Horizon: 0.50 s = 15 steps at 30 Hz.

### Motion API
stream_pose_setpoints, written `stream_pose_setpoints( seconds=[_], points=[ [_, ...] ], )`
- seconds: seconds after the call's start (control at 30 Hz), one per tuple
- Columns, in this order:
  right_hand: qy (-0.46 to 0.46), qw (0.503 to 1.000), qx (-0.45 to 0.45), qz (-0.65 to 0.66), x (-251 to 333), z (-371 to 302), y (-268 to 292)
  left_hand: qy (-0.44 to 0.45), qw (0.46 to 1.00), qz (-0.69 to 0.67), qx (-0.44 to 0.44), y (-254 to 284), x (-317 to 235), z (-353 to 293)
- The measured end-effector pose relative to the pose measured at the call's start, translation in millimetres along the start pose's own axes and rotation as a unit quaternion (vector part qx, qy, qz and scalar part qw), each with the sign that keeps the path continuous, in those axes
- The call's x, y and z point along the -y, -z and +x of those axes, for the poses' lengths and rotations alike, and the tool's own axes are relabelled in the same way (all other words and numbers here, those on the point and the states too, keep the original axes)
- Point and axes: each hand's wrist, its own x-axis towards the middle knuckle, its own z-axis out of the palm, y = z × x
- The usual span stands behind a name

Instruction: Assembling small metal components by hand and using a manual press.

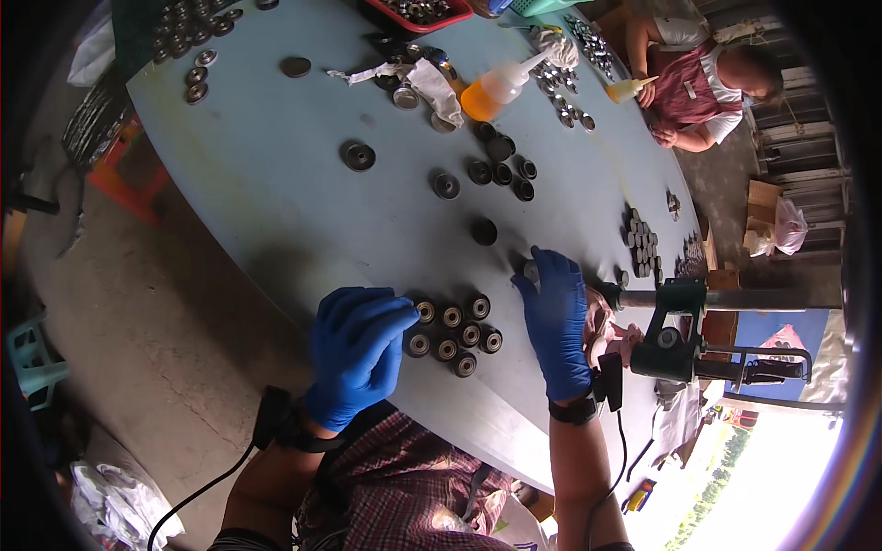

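My right hand [557,312], in a blue glove, pinches a small grey round metal part [531,270] between thumb and forefinger, just above the table. My left hand [360,344], gloved in blue too, is beside a cluster of round metal parts [450,317] with ring-shaped centres. Its fingers bend loosely and its thumb stands off from them. The forefinger's tip is at the cluster's leftmost edge, by one part [424,311]; nothing shows held in that hand. A dark round part [483,231] lies farther off, between the hands.
The blue-grey table [303,202] carries more round parts [501,170], an orange-filled squeeze bottle [496,90], a rag [434,90] and a red tray [418,13]. A green metal press [669,331] stands at the right. Another person [703,87] works at the far right.
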Motion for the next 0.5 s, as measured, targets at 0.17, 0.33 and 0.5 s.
stream_pose_setpoints(
  seconds=[0.17,0.33,0.5],
  points=[
    [0.069,0.995,-0.013,0.069,26,35,-27,-0.002,1.000,0.018,-0.008,-1,-2,-1],
    [0.050,0.993,0.004,0.105,10,50,-22,0.009,1.000,-0.006,0.004,0,-5,1],
    [0.003,0.980,0.124,0.157,16,39,-10,0.013,1.000,0.022,-0.008,-1,-3,-4]
  ],
)
